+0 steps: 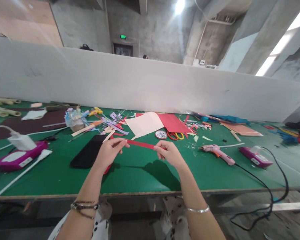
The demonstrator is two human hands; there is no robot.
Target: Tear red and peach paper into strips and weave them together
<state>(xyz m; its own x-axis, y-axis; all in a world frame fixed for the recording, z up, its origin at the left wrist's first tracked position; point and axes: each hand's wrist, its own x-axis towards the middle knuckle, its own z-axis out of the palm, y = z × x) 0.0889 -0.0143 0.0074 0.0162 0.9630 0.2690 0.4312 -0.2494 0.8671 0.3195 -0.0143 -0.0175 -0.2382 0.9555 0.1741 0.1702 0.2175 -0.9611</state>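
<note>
A narrow red paper strip (pixel 141 144) is stretched level above the green table. My left hand (pixel 112 151) pinches its left end, and my right hand (pixel 168 152) pinches the other. Below my left wrist a bit of red material (pixel 107 169) shows, mostly hidden by the arm. A black phone (pixel 86 155) lies just left of my left hand. Beyond the strip are a pale pink sheet (pixel 145 125), a red sheet (pixel 173 122), a small round container (pixel 161 134) and scissors with red and yellow handles (pixel 174 136).
A pink glue gun (pixel 221 155) lies to the right, its cord hanging over the front edge. Purple power strips (pixel 256 157) sit at both sides. Paper scraps (pixel 115 123) and a wrapped bundle (pixel 76 119) lie at the back left, before a white partition (pixel 130 83).
</note>
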